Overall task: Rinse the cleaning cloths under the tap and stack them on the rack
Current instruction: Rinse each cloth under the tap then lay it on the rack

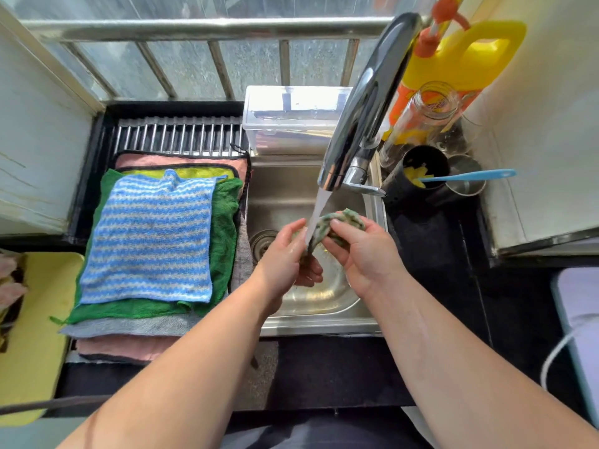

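Note:
Water runs from the chrome tap (363, 108) into the steel sink (285, 189). Under the stream I hold a bunched green-and-white cloth (343, 220) over the basin. My left hand (285, 254) grips its lower end, and my right hand (359, 251) grips its upper part, thumb on top. Left of the sink, the metal rack (178, 134) bears a stack of cloths: a blue-and-white striped cloth (149, 238) on top, a green cloth (223, 228) under it, then grey and pink ones.
A clear plastic box (291, 118) stands behind the sink. A yellow detergent bottle (460, 59), a glass jar (424, 115) and a black cup (421, 170) with a blue-handled tool crowd the right counter. A yellow board (42, 319) lies far left. A white cable (557, 354) is at right.

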